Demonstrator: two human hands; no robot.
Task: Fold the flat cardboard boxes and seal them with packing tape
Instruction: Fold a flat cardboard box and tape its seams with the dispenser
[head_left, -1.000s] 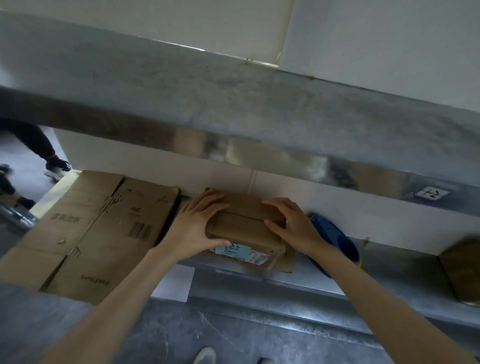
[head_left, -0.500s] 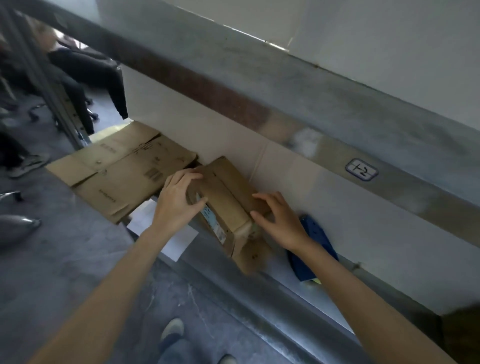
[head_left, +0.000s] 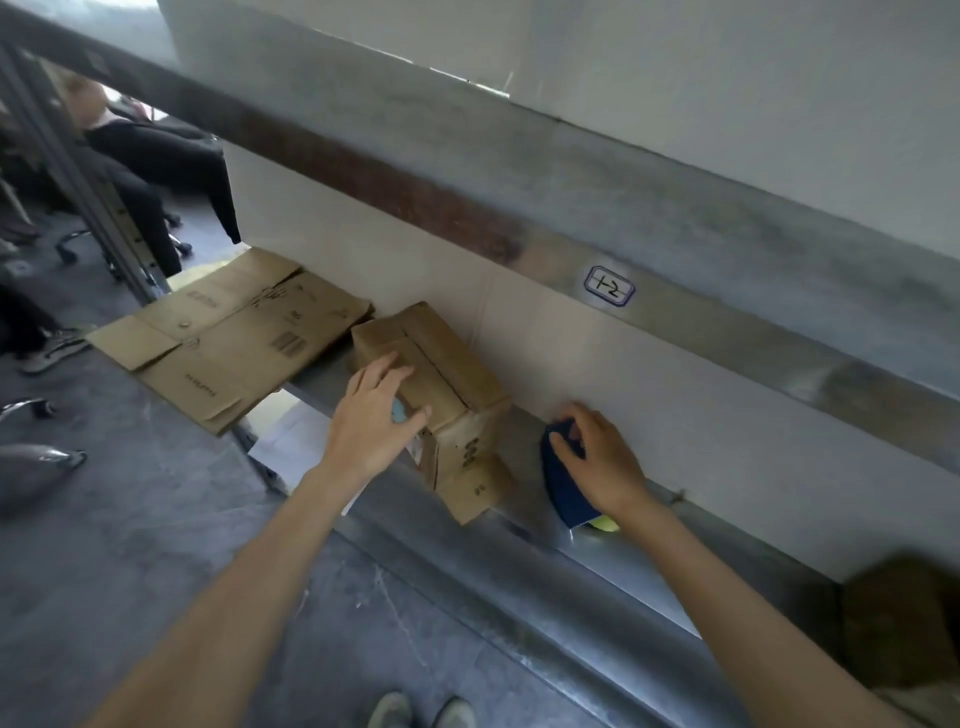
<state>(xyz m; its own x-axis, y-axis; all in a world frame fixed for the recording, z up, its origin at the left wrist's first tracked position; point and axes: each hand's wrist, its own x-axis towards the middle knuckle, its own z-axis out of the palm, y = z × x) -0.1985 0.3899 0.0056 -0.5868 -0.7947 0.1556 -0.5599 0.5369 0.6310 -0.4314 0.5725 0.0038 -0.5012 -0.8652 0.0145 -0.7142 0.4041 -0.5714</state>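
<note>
A small folded cardboard box (head_left: 447, 374) stands on the metal shelf (head_left: 519, 525) against the white wall, its end flap hanging open toward me. My left hand (head_left: 371, 415) rests flat on the box's near side, fingers spread over a blue label. To the right, my right hand (head_left: 597, 460) grips the blue tape dispenser (head_left: 563, 493), which lies on the shelf with a yellow part showing at its near end. A stack of flat cardboard boxes (head_left: 234, 338) lies on the shelf's left end, jutting over the edge.
An upper shelf rail with a label reading 1-2 (head_left: 609, 287) runs overhead. Another brown box (head_left: 904, 623) sits at the far right. A person in dark clothes (head_left: 150, 161) sits at the back left, near a chair base (head_left: 36, 462). My shoes (head_left: 421, 711) show below.
My right hand left the box and moved right onto the blue tape dispenser, closing round it. The left hand stayed on the box. The view swung left and down.
</note>
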